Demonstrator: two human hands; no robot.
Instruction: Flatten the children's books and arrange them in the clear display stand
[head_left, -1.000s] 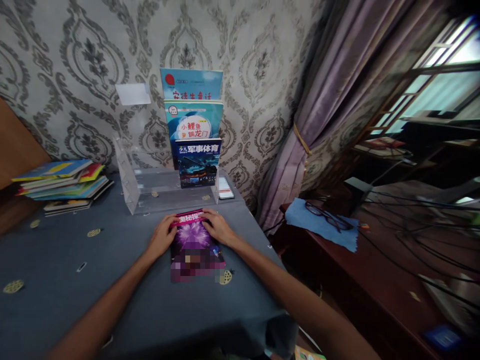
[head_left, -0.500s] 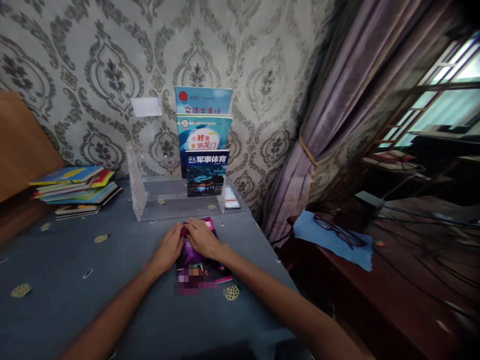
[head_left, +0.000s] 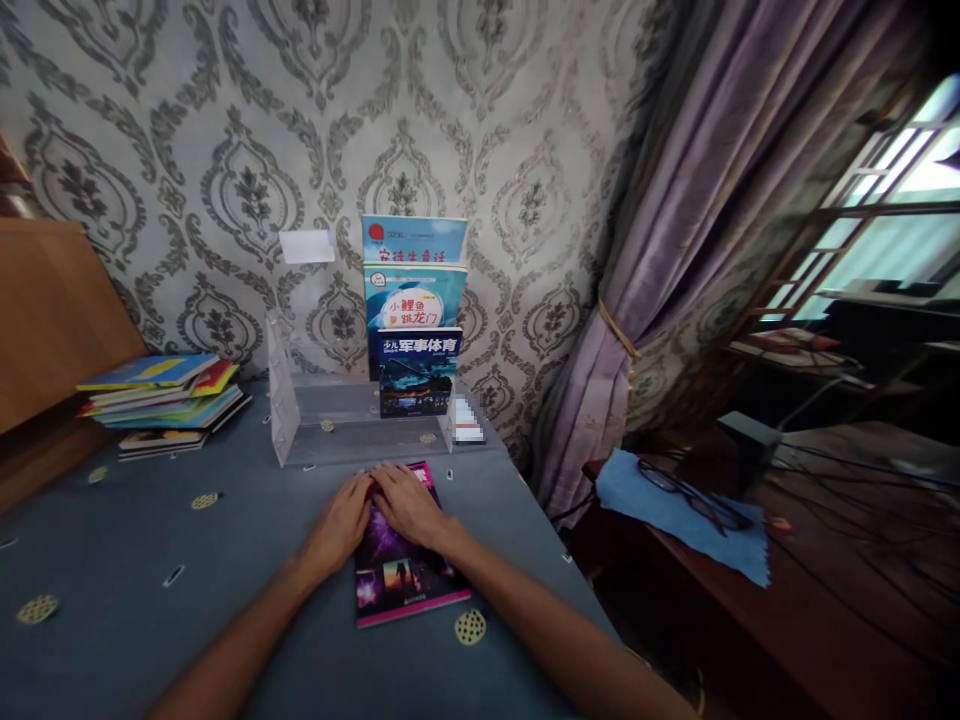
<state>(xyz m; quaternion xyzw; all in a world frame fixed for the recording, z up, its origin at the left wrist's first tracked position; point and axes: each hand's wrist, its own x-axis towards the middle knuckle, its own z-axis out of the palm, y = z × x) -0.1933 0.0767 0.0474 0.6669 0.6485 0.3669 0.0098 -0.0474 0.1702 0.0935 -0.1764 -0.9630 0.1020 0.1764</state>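
Observation:
A book (head_left: 409, 580) with a purple and black cover and pink edges lies flat on the blue cloth, tilted slightly. My right hand (head_left: 405, 507) rests palm down across its upper part, fingers stretched toward the top left corner and hiding much of the title. Along the left edge of the book lies my left hand (head_left: 346, 518), its extended fingertips meeting those of the right hand at that corner. Just beyond stands a clear acrylic rack (head_left: 360, 440). In its right side three books stand in tiers: a dark blue one (head_left: 418, 375), a teal one (head_left: 415, 300) and a light blue one (head_left: 415, 238).
A stack of books (head_left: 161, 395) lies on the left of the cloth-covered table (head_left: 112, 600), near a wooden panel (head_left: 64, 320). To the right, a lower reddish surface (head_left: 712, 610) holds a blue cloth (head_left: 682, 515), glasses (head_left: 694, 495) and cables. A purple curtain (head_left: 660, 260) hangs behind.
The view has tilted up slightly, so the rack and table sit lower in the picture. Both hands keep their place on the purple book, whose lower cover now shows clearly.

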